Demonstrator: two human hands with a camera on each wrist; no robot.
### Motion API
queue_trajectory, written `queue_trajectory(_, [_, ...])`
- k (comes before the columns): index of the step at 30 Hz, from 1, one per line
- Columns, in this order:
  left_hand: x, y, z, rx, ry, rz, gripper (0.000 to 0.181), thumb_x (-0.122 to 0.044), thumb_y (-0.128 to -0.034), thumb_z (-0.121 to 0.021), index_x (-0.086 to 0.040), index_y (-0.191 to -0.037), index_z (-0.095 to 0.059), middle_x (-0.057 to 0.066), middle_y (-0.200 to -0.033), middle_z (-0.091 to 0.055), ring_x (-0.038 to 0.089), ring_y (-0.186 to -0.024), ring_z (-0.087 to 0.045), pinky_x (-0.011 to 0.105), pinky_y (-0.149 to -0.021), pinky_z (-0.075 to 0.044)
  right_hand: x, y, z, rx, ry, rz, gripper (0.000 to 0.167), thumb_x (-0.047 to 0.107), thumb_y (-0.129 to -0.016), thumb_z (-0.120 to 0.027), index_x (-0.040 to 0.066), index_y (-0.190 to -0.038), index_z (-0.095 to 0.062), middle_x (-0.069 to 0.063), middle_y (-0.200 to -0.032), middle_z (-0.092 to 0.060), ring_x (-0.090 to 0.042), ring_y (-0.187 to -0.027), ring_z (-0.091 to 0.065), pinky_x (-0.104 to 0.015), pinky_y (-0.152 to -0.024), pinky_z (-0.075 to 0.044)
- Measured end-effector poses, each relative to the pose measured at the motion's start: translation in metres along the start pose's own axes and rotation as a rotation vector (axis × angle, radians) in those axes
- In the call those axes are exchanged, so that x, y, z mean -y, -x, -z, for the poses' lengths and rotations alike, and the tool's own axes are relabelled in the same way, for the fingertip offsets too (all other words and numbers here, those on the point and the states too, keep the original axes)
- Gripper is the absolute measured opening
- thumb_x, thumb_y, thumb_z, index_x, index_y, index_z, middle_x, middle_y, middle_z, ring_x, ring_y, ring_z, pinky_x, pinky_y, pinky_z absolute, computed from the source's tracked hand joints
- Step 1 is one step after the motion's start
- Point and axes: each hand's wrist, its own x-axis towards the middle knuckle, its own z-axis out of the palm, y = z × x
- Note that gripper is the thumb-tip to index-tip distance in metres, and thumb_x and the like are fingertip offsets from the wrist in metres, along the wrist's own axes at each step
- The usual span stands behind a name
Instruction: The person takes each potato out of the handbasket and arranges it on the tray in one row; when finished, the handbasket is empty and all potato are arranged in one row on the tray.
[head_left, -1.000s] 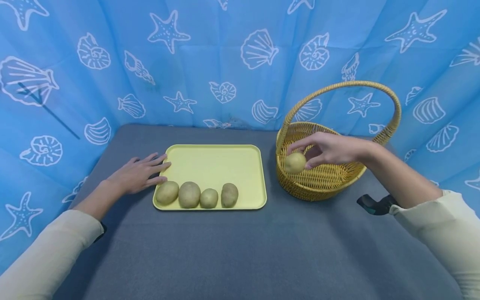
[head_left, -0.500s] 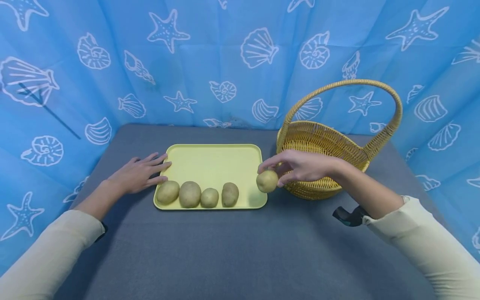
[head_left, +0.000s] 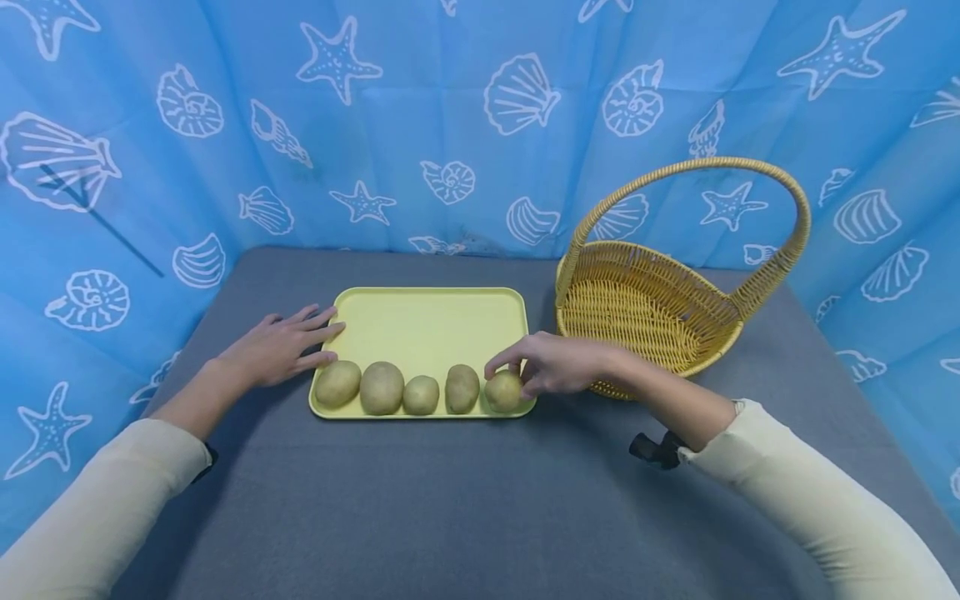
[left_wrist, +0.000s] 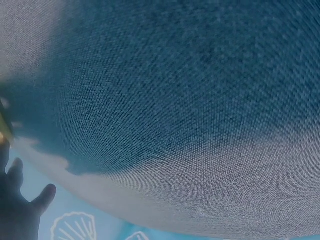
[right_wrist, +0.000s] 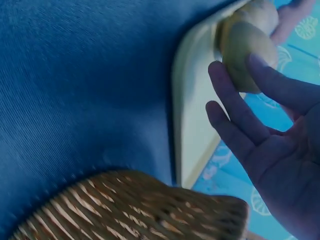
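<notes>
At the front right corner of the yellow tray (head_left: 427,321), my right hand (head_left: 558,364) holds a potato (head_left: 502,392) between thumb and fingers. In the right wrist view the same potato (right_wrist: 248,55) is pinched by the thumb and a finger, while other fingers extend away from it. Several more potatoes (head_left: 382,388) line the tray's front edge to its left. My left hand (head_left: 277,350) rests with fingers spread on the tray's left rim, just behind the leftmost potato (head_left: 337,383). Only part of that left hand (left_wrist: 22,200) shows in the left wrist view.
A wicker basket (head_left: 637,321) with a tall arched handle (head_left: 697,162) stands right of the tray, its visible inside holding nothing. Grey cloth (head_left: 450,500) covers the table. A blue curtain (head_left: 450,108) with shell prints hangs behind.
My right hand has carried the potato from over the basket leftward and down to the tray's right end, beside the other potatoes. The left hand has stayed in place.
</notes>
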Motion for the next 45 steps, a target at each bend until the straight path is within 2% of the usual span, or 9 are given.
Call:
queue_trajectory(5, [0.0,0.0,-0.001,0.006,0.006,0.003,0.064,-0.053,-0.1038,-0.043,-0.014,-0.154,-0.04,0.015,-0.162,-0.026,0.042,-0.148,-0.02,0.072,-0.106,-0.025,-0.005,-0.007,-0.01,-0.02,0.01,-0.007,0.054,-0.011,-0.083,-0.068,0.006,-0.134,-0.062,-0.008,-0.114,-0.066,-0.015,-0.095,-0.067,-0.026,-0.08,-0.054])
queue_trajectory(12, [0.0,0.002,0.0,0.007,0.004,0.002,0.063,-0.051,-0.1044,-0.043,-0.014,-0.155,-0.039,0.015,-0.162,-0.025,0.042,-0.148,-0.019,0.072,-0.106,-0.025,-0.01,-0.014,-0.021,-0.117,0.111,0.063,0.053,-0.014,-0.077,-0.066,0.002,-0.127,-0.064,-0.007,-0.113,-0.069,-0.015,-0.099,-0.065,-0.037,-0.089,-0.054])
queue_trajectory(21, [0.0,0.002,0.0,0.005,0.007,0.001,0.063,-0.051,-0.1044,-0.043,-0.013,-0.155,-0.039,0.016,-0.162,-0.025,0.042,-0.148,-0.019,0.072,-0.106,-0.025,-0.006,-0.016,-0.026,-0.143,0.159,0.052,0.053,-0.016,-0.079,-0.067,-0.002,-0.129,-0.062,-0.012,-0.121,-0.068,-0.019,-0.1,-0.068,-0.039,-0.091,-0.054])
queue_trajectory(26, [-0.001,0.002,0.0,0.0,0.0,-0.007,0.062,-0.05,-0.1047,-0.043,-0.012,-0.155,-0.039,0.016,-0.162,-0.026,0.042,-0.148,-0.021,0.072,-0.105,-0.027,-0.005,-0.009,-0.026,-0.186,0.207,0.059,0.051,-0.01,-0.081,-0.069,-0.002,-0.131,-0.06,-0.015,-0.123,-0.066,-0.023,-0.1,-0.067,-0.04,-0.091,-0.053])
queue_trajectory(32, [-0.001,0.003,-0.002,-0.001,0.005,0.007,0.066,-0.051,-0.1047,-0.042,-0.012,-0.156,-0.034,0.016,-0.162,-0.025,0.041,-0.148,-0.02,0.071,-0.106,-0.026,0.004,0.023,-0.013,-0.222,0.213,0.069,0.049,0.003,-0.087,-0.073,0.001,-0.134,-0.059,-0.013,-0.123,-0.066,-0.023,-0.095,-0.067,-0.04,-0.084,-0.055])
queue_trajectory(38, [0.003,0.001,-0.001,-0.007,0.002,0.027,0.068,-0.054,-0.1039,-0.041,-0.012,-0.157,-0.033,0.015,-0.163,-0.025,0.041,-0.148,-0.019,0.072,-0.107,-0.024,0.012,0.072,0.009,-0.262,0.157,-0.042,0.049,0.015,-0.091,-0.074,0.009,-0.137,-0.059,-0.002,-0.119,-0.066,-0.018,-0.096,-0.066,-0.041,-0.083,-0.055])
queue_trajectory(42, [0.004,0.004,-0.001,0.0,0.005,0.038,0.068,-0.054,-0.1039,-0.041,-0.013,-0.157,-0.034,0.015,-0.163,-0.023,0.043,-0.148,-0.019,0.072,-0.107,-0.024,0.008,0.108,0.02,-0.343,0.122,-0.109,0.045,0.017,-0.093,-0.073,0.011,-0.135,-0.06,-0.002,-0.121,-0.067,-0.019,-0.102,-0.067,-0.04,-0.084,-0.056])
queue_trajectory(45, [0.007,0.007,0.0,0.003,0.028,0.062,0.068,-0.054,-0.104,-0.041,-0.013,-0.157,-0.033,0.017,-0.163,-0.023,0.043,-0.148,-0.018,0.072,-0.107,-0.022,0.001,0.135,0.025,-0.423,0.124,-0.137,0.042,0.017,-0.094,-0.071,0.011,-0.135,-0.061,0.0,-0.121,-0.067,-0.017,-0.104,-0.067,-0.035,-0.083,-0.056])
